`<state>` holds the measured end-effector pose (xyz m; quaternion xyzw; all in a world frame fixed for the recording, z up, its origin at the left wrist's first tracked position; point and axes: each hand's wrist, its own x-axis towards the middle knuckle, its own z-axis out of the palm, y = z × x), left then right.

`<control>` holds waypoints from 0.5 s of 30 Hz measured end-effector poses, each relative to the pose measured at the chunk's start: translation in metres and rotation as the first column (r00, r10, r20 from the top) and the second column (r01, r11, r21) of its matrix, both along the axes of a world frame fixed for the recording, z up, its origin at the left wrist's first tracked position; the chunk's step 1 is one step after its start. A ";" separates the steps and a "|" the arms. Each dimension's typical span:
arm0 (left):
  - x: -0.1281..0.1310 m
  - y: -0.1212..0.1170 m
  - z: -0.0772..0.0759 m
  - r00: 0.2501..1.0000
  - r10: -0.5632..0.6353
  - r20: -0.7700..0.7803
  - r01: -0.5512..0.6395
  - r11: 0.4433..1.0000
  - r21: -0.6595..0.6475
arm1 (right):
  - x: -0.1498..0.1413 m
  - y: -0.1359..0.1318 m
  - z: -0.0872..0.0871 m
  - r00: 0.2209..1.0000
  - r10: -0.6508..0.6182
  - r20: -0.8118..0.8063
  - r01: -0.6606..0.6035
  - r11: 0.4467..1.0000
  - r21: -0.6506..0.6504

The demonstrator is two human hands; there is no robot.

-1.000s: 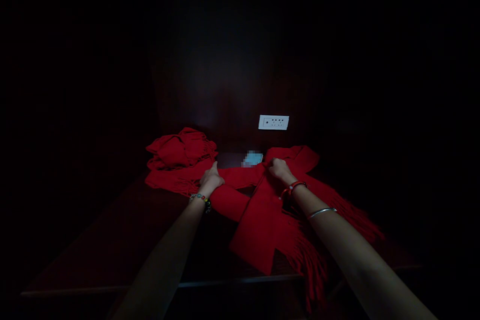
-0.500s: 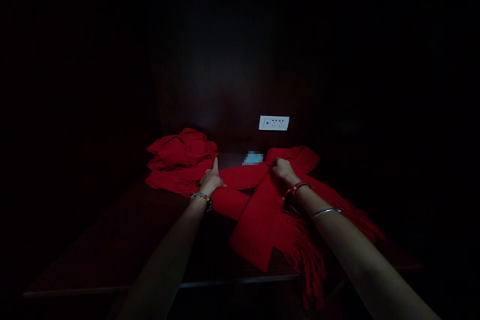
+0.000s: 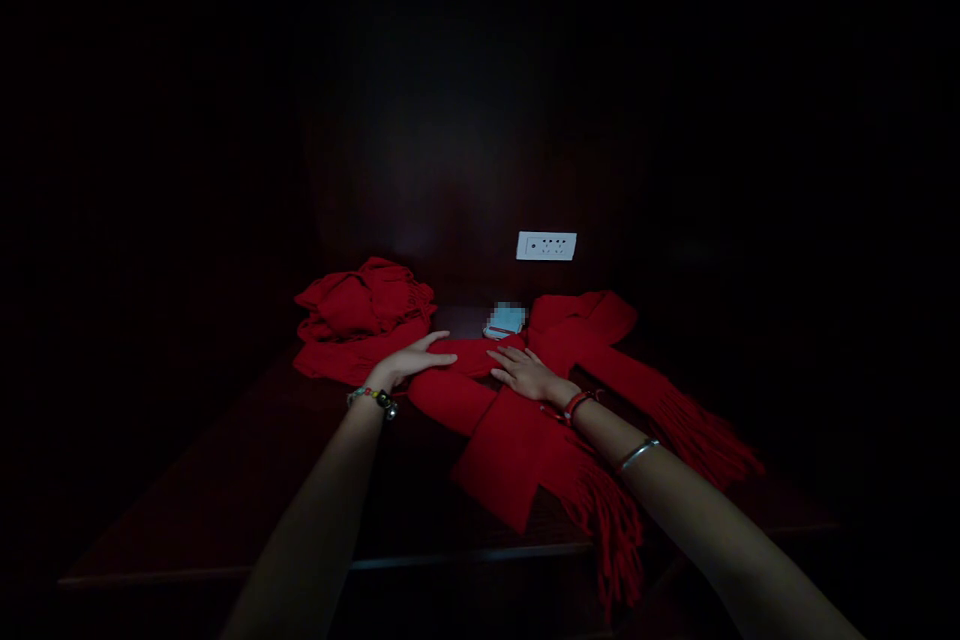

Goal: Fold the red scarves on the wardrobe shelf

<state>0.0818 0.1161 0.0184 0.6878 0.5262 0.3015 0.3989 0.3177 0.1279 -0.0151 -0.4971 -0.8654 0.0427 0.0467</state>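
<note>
Red fringed scarves lie over a dark tabletop [image 3: 187,500]. My left hand [image 3: 411,360] rests with fingers stretched on a flat stretch of red scarf [image 3: 450,402] in the middle. To its right, my right hand [image 3: 525,372] lies flat with spread fingers on the red cloth. Below that hand, a folded part reaches toward the front edge, and its fringe [image 3: 619,540] hangs over. Another fringed end [image 3: 697,420] stretches out to the right. Which layers belong to the same scarf I cannot tell.
A crumpled heap of red scarf [image 3: 360,302] sits at the back left. Between the cloths at the back is a small light-blue item [image 3: 505,320], partly blurred. A white socket plate [image 3: 546,246] is on the dark wall. The surroundings are very dark.
My right hand has come left and down from the right-hand cloth, its fingers now spread. My left hand has shifted slightly left and flattened. The folded flap beneath lies flatter.
</note>
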 end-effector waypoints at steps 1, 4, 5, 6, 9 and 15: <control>-0.008 -0.001 -0.001 0.997 -0.066 0.038 0.067 0.997 -0.033 | 0.001 0.000 0.001 1.000 0.013 0.018 -0.013 1.000 -0.024; -0.020 -0.001 -0.004 0.999 -0.025 0.023 0.026 0.999 -0.040 | 0.002 -0.005 0.008 0.994 0.107 0.015 -0.106 0.993 -0.056; -0.020 0.000 -0.005 1.000 0.027 -0.004 -0.027 0.999 -0.028 | 0.001 -0.007 0.010 0.991 0.136 0.003 -0.136 0.988 -0.076; -0.019 0.001 -0.006 0.997 0.076 -0.028 -0.077 0.997 -0.012 | 0.000 -0.009 0.011 0.988 0.153 -0.007 -0.153 0.982 -0.107; -0.012 0.003 -0.005 0.982 0.177 -0.063 -0.175 0.984 0.028 | -0.002 -0.015 0.011 0.990 0.138 -0.017 -0.139 0.971 -0.195; -0.020 -0.010 0.006 0.996 0.084 -0.038 -0.082 0.995 0.059 | -0.003 -0.014 0.015 0.985 0.160 -0.064 -0.171 0.957 -0.234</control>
